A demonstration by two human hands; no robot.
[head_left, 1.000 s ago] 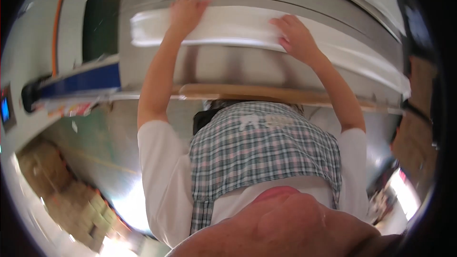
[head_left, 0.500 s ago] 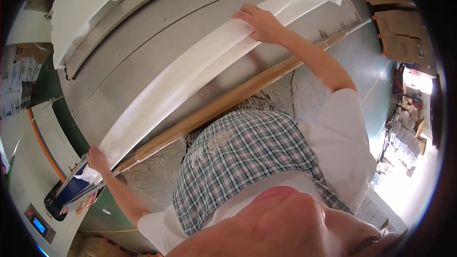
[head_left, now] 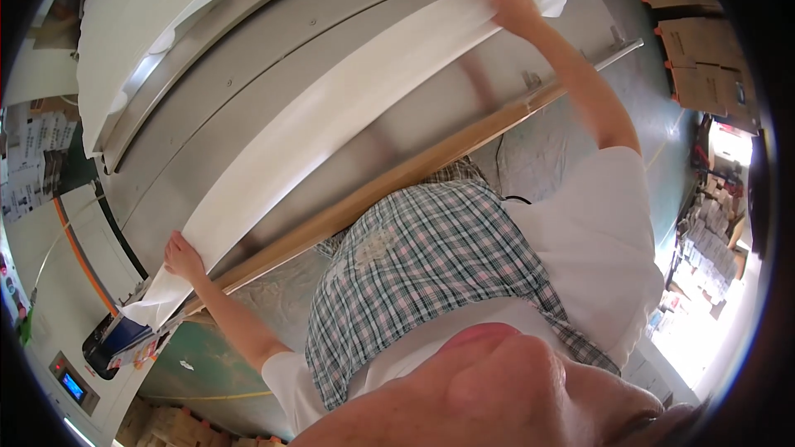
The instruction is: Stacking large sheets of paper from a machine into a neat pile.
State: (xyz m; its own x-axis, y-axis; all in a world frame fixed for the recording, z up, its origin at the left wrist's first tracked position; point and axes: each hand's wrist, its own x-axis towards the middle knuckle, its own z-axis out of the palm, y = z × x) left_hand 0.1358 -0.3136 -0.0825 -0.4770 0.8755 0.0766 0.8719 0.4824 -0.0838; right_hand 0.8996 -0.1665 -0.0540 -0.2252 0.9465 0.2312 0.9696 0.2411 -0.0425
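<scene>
A long white strip of thin, soft sheet [head_left: 331, 112] stretches diagonally across a grey metal table [head_left: 240, 108], its right end ragged and its left end crumpled. My left hand [head_left: 184, 257] is closed on the strip near the left end, fingers over its far edge. Close to the other end, my right hand [head_left: 512, 7] reaches across the strip, fingertips bent over the far side. Between my hands the strip runs smooth and fairly taut. The undersides of both hands are hidden.
A wooden bar [head_left: 397, 174] borders the table's near side. White sheet material [head_left: 149, 8] hangs over a rail at the far left. A control panel [head_left: 73, 385] with a lit screen stands lower left; cardboard boxes [head_left: 700, 50] are stacked at right.
My right hand has moved right along the strip, towards its end. My left hand has shifted slightly inward from the left end. The strip's lengthwise crease has smoothed out.
</scene>
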